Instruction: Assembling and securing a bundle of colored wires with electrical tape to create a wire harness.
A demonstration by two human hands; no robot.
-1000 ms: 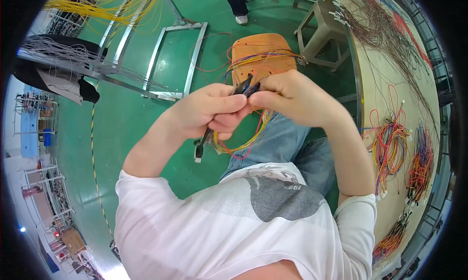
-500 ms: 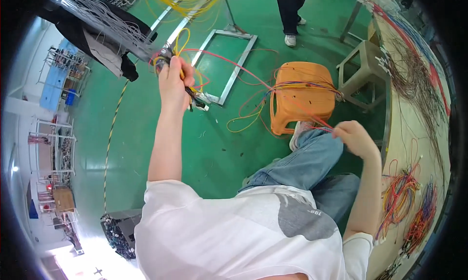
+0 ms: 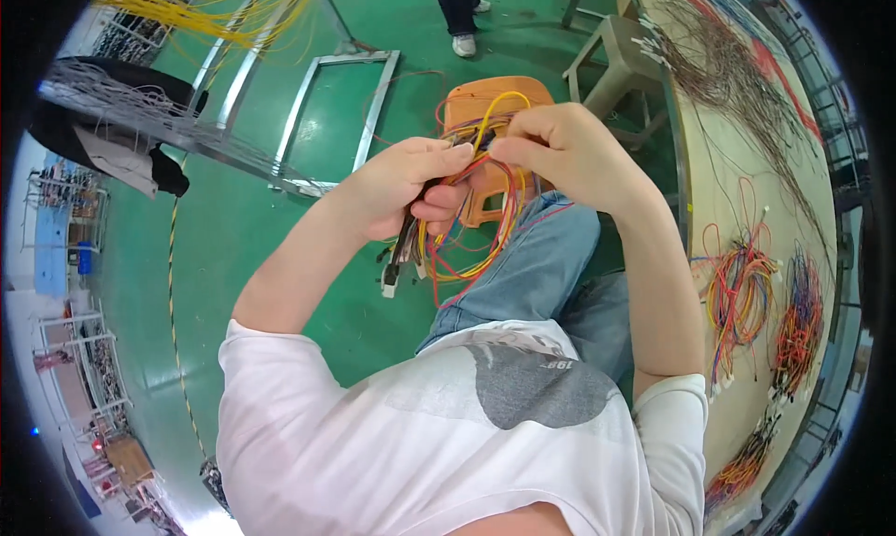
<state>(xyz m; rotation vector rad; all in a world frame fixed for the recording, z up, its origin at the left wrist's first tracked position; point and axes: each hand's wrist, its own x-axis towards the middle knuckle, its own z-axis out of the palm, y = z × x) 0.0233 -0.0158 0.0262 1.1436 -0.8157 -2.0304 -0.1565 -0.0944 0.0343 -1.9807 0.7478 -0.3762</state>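
My left hand [image 3: 406, 181] is closed round a wire harness [image 3: 509, 223] of red, yellow and blue wires, gathered into loops above my knee. A black-covered section [image 3: 405, 242] of the harness hangs below the fingers, with a white connector [image 3: 388, 289] at its end. Thumb and fingertips of my right hand [image 3: 571, 158] pinch the wires close beside the left one. Between the two hands a yellow loop [image 3: 499, 102] sticks up. What exactly lies inside the right fingertips is partly hidden.
Behind the hands stands an orange stool [image 3: 464, 102]. A metal frame [image 3: 306, 116] with yellow wires [image 3: 205, 13] is at the far left. On the right, a table [image 3: 709, 153] bears wire bundles [image 3: 737, 293], beside a grey stool [image 3: 621, 55]. Another person's legs [image 3: 455, 13] show at the back.
My left hand has come away from the metal frame toward me, with the harness. My right hand has risen to meet it. Wires stretched across the orange stool are now gathered in loops.
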